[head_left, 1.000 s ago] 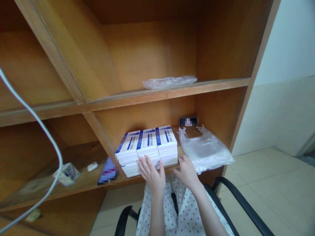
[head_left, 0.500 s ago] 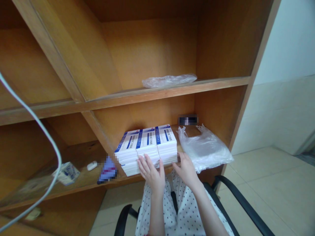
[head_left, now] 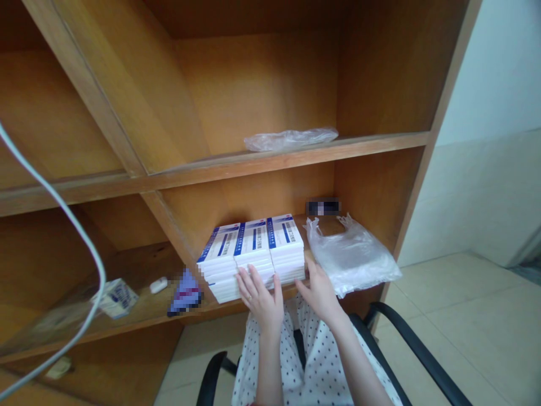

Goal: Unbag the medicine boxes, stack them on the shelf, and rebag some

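Three stacks of flat white-and-blue boxes (head_left: 255, 239) stand side by side on the lower shelf of a wooden cabinet. With its fingers spread, my left hand (head_left: 262, 301) lies against the front of the middle stack. My right hand (head_left: 319, 290) is at the front right corner of the right-hand stack, thumb and fingers apart, gripping nothing. Just to the right of that hand, a clear plastic bag (head_left: 359, 254) rests on the same shelf and hangs slightly over its edge.
Another crumpled plastic bag (head_left: 291, 139) lies on the upper shelf. In the left compartment are a small carton (head_left: 116, 299), a white oval item (head_left: 158, 285) and a blurred blue item (head_left: 186, 293). A pale cable (head_left: 91, 248) crosses the left side. Black chair armrests (head_left: 414, 349) flank my legs.
Almost nothing differs. My right hand's fingers have shifted very slightly upward; the left hand and the boxes stay where they were.
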A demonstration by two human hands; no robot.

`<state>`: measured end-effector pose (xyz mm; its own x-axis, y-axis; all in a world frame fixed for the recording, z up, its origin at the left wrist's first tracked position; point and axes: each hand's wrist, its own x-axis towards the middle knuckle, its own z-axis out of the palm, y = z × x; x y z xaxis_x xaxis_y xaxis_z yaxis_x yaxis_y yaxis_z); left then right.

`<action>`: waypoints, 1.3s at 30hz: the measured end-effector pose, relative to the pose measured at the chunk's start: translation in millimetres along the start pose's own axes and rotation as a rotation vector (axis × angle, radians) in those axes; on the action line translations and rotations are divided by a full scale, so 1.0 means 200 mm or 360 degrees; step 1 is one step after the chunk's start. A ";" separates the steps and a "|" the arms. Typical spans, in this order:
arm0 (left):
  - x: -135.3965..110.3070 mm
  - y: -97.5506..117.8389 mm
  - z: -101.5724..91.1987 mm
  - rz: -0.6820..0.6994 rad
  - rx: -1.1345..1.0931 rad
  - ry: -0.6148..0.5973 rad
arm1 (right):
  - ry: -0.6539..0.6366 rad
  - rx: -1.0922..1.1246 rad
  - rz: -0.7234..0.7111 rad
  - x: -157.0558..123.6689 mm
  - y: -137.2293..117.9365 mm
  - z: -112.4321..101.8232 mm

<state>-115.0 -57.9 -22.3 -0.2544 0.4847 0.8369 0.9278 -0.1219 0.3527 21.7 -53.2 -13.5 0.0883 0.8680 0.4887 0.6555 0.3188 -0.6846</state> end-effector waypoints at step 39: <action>0.16 -0.01 -0.17 -0.0281 -0.0222 0.0469 | 0.0281 0.1412 0.0254 0.04 0.00 0.03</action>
<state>-135.0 -71.3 17.4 -0.4941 0.2409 0.8354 0.8214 -0.1856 0.5393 16.7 -43.5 -12.5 0.2896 0.8791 0.3785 -0.1838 0.4392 -0.8794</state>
